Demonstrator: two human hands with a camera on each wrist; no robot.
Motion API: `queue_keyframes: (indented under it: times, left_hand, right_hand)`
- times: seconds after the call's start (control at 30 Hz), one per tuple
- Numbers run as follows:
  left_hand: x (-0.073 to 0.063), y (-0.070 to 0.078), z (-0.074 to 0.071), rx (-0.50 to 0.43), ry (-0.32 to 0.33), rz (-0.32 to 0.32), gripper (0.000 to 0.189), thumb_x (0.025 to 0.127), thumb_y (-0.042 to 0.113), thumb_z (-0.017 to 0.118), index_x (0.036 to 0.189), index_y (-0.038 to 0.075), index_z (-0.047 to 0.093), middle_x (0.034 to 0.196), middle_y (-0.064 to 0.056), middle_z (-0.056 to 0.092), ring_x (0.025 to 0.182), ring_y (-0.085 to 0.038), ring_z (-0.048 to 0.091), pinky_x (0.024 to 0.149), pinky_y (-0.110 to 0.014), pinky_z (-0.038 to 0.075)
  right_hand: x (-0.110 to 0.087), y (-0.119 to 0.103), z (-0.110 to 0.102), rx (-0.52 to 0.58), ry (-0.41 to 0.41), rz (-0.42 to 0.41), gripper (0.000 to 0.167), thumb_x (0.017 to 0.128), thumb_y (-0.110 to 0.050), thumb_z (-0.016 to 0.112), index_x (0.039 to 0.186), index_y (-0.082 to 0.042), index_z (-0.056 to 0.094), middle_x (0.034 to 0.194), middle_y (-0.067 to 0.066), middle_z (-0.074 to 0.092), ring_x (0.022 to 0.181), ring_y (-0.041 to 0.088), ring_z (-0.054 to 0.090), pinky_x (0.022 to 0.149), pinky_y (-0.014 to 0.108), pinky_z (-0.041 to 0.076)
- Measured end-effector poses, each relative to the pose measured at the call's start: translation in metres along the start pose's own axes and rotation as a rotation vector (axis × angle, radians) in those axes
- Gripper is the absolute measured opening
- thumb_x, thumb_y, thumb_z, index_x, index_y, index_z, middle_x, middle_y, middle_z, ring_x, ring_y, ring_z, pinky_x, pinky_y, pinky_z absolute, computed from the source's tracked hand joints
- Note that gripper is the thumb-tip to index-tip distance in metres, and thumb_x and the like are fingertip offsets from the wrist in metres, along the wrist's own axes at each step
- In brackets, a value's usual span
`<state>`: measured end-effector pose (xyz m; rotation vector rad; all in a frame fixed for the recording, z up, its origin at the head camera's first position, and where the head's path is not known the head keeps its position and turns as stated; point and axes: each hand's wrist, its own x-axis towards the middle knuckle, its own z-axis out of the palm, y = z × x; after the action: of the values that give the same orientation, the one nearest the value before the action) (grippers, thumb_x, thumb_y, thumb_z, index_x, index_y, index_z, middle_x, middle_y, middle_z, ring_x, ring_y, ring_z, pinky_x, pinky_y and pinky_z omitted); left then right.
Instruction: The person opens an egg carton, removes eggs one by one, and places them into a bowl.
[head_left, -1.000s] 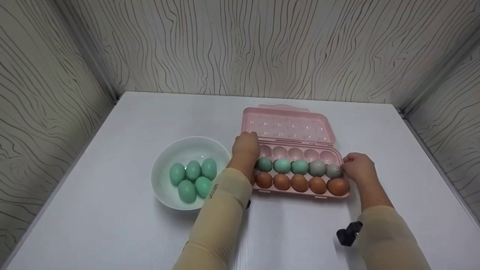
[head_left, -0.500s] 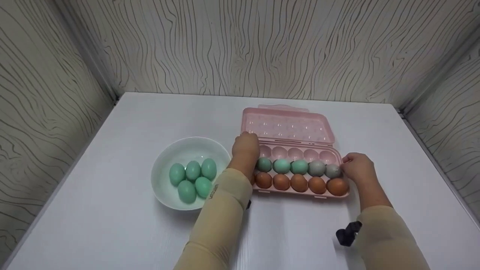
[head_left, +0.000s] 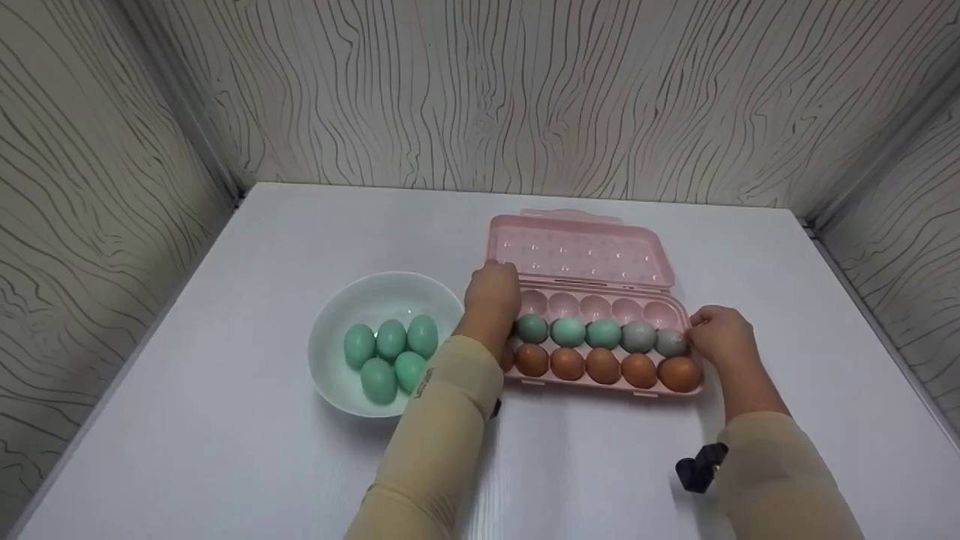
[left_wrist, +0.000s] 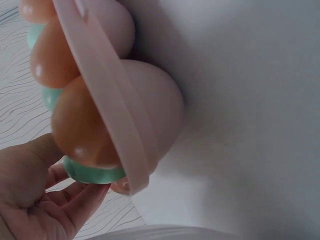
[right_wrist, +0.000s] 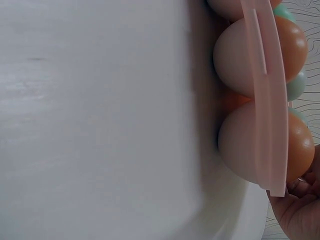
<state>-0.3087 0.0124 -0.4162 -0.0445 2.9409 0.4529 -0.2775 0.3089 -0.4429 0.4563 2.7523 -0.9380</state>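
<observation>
A pink egg carton (head_left: pixel 592 388) lies with its lid (head_left: pixel 577 251) folded back. Brown eggs (head_left: pixel 603 366) fill its front row, with green and greyish eggs (head_left: pixel 568 331) behind them. My left hand (head_left: pixel 491 300) is at the carton's left end; the left wrist view shows its fingers around a green egg (left_wrist: pixel 95 172) beside the end brown egg (left_wrist: pixel 82 125). Part of the thumb is hidden behind that brown egg. At the opposite end, my right hand (head_left: pixel 721 336) pinches the carton's edge with bent fingers, seen near the rim (right_wrist: pixel 274 125) in the right wrist view.
To the left stands a white bowl (head_left: pixel 330 375) with several green eggs (head_left: pixel 391 340) in it, partly behind my left forearm. The carton's back row shows bare pink cups (head_left: pixel 595 307). Wood-patterned panels (head_left: pixel 480 97) border the white table (head_left: pixel 225 375).
</observation>
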Motion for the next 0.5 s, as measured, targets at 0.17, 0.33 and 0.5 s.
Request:
queue_keyframes:
  times: [0.17, 0.33, 0.5]
  left_hand:
    - [-0.003, 0.002, -0.007, -0.032, 0.003, 0.001, 0.026, 0.085, 0.008, 0.063, 0.109, 0.013, 0.056, 0.099, -0.005, 0.054, 0.082, -0.016, 0.054, 0.083, -0.034, 0.05]
    - [-0.008, 0.007, -0.014, -0.061, 0.01, 0.005, 0.027, 0.083, 0.007, 0.065, 0.108, 0.013, 0.056, 0.096, -0.003, 0.053, 0.079, -0.015, 0.054, 0.079, -0.03, 0.05]
    - [-0.012, 0.008, -0.019, -0.102, 0.005, 0.009, 0.024, 0.082, 0.009, 0.066, 0.104, 0.013, 0.058, 0.092, -0.002, 0.055, 0.076, -0.015, 0.054, 0.073, -0.028, 0.05]
  right_hand:
    - [0.0, 0.0, 0.0, -0.013, -0.007, -0.006, 0.02, 0.085, -0.009, 0.051, 0.1, 0.002, 0.059, 0.093, 0.017, 0.056, 0.084, 0.026, 0.05, 0.067, 0.033, 0.043]
    - [0.001, 0.0, 0.0, -0.013, -0.012, -0.004, 0.019, 0.086, -0.01, 0.051, 0.099, 0.001, 0.059, 0.093, 0.017, 0.056, 0.085, 0.027, 0.05, 0.067, 0.034, 0.043]
    - [0.0, -0.001, -0.001, -0.019, -0.013, -0.014, 0.019, 0.085, -0.01, 0.05, 0.098, 0.002, 0.059, 0.092, 0.017, 0.055, 0.085, 0.027, 0.049, 0.067, 0.033, 0.042]
